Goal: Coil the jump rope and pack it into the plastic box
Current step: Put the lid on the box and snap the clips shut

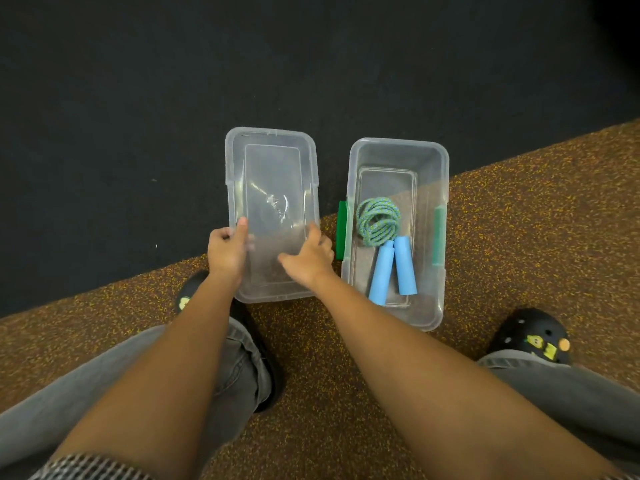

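Note:
The clear plastic box (431, 188) stands open on the floor at the right. Inside it lies the jump rope (377, 220), its green-blue cord wound into a small coil, with its two light blue handles (405, 265) side by side pointing toward me. The clear lid (272, 168) lies to the left of the box. My left hand (227, 252) grips the lid's left edge near the front, thumb on top. My right hand (308, 259) holds the lid's right edge, close to the box's left wall.
Green latches sit on the box's left side (342, 230) and right side (439, 235). The floor is dark matting (138, 98) beyond and brown speckled rubber (536, 220) nearer. My feet in black clogs rest at lower left (188, 296) and right (533, 337).

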Tool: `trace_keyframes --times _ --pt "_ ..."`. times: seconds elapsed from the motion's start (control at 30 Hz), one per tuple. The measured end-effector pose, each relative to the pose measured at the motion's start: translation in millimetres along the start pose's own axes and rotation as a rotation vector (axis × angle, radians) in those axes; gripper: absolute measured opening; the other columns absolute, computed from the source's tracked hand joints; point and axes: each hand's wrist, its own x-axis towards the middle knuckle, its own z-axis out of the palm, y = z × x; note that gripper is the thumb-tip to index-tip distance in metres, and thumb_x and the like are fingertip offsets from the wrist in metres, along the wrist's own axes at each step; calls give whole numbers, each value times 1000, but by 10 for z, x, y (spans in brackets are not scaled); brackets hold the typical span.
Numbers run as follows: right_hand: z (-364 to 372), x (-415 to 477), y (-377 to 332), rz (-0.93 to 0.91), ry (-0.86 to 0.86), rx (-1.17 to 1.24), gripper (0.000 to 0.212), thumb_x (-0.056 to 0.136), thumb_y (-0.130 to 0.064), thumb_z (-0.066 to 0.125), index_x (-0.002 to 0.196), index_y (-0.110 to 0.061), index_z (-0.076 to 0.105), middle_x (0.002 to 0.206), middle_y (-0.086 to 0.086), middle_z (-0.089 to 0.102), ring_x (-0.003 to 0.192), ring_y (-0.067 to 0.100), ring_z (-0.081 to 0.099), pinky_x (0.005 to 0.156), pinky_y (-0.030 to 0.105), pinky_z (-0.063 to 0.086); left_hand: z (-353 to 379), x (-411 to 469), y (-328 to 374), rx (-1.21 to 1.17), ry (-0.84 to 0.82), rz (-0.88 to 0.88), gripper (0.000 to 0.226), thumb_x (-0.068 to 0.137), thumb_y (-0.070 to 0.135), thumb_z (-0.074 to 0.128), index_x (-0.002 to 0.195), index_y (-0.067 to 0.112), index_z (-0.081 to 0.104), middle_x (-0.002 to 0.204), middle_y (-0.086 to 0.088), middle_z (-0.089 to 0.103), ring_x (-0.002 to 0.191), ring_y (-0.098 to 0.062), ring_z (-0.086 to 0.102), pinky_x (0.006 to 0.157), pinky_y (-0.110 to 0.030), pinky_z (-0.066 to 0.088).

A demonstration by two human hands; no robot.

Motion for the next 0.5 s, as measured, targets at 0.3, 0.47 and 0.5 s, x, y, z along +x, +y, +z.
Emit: trace_keyframes --times 0.3,0.47,0.5 --pt "-180 -251 6 -188 65 -31 68 87 -25 54 143 -16 17 147 16 24 135 32 26 113 41 24 -70 -311 281 -72 134 111 32 89 42 50 99 12 46 72 4 59 61 -5 53 56 -18 40" --pt "-444 -425 -55 -302 317 9 54 91 -26 49 139 -9 31 137 17 38 129 31 35 110 40 27 -87 -593 451 -148 129 121 33 90 43 48 100 12 48 72 5 59 61 -5 54 58 -17 41" --pt "-515 -457 -50 -302 361 25 53 91 -27 49 138 -8 34 135 17 39 126 31 38 110 41 29 -69 -648 480 -159 104 114 33 90 43 49 100 12 48 72 5 60 62 -6 55 61 -19 41"
